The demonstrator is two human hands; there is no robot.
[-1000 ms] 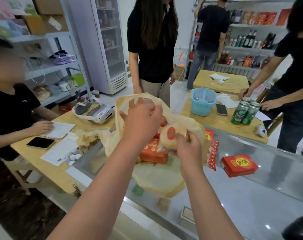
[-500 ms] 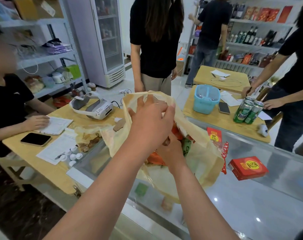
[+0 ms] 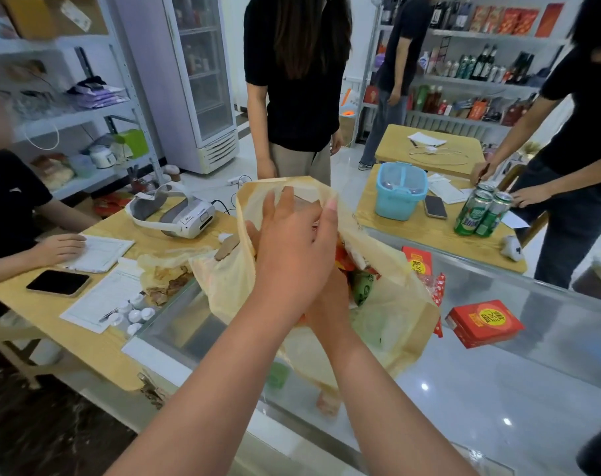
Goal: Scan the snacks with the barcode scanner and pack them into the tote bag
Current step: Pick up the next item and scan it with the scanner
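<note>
left hand (image 3: 292, 249) pinches tote bag (image 3: 407, 314) | right hand (image 3: 326, 304) inside, grip hidden | red box (image 3: 484, 322) text blurred

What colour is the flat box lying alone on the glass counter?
Red box with a yellow round label, seen in the head view.

— What sort of place are we standing in?
— A small shop, we'd say. The white metal shelves (image 3: 470, 79) on the far wall carry rows of dark bottles and red packets.
— We also see a tall white glass-door fridge (image 3: 206, 80) on the left.
— And before us is a glass-topped display desk (image 3: 498, 389) bearing a flat red cardboard box (image 3: 484, 322), with small goods under the glass.
</note>
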